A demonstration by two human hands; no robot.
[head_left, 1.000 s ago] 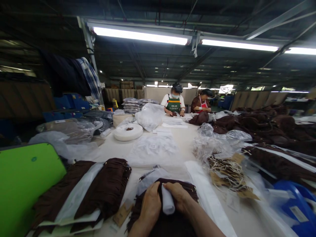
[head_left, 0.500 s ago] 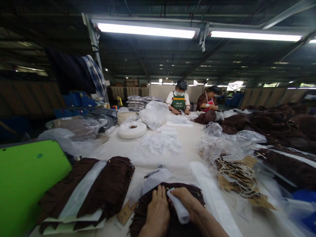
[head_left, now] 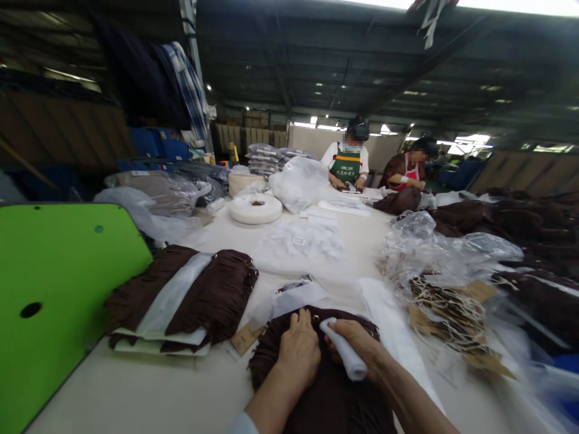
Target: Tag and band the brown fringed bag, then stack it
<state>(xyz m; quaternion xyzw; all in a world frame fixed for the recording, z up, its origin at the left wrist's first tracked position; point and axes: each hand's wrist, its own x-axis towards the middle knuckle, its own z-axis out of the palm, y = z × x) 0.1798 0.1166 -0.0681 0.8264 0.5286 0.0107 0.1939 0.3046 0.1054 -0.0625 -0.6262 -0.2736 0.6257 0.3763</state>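
Observation:
A dark brown gathered garment (head_left: 335,404) lies in front of me on the table, a gold-coloured eyelet near its top edge. Flat on its left part rests my left hand (head_left: 301,349), fingers stretched out. My right hand (head_left: 359,343) is closed around a rolled white sheet (head_left: 346,352), which lies slantwise over the garment. Some of the right fingers are hidden behind the roll and the hand. Just beyond the garment is a piece of white paper (head_left: 301,296), and by its left edge a brown cardboard tag (head_left: 246,337).
Left stands a folded brown garment bundle (head_left: 190,301) with a white band, beside a green board (head_left: 67,277). Farther off are a white tape roll (head_left: 256,208) and clear bags (head_left: 298,184). Right lie stringed tags (head_left: 452,319). Two people work across the table (head_left: 217,241).
My view has tilted down and turned slightly left, so everything sits higher and further right. Both hands keep about the same places on the garment, the right still holding the roll.

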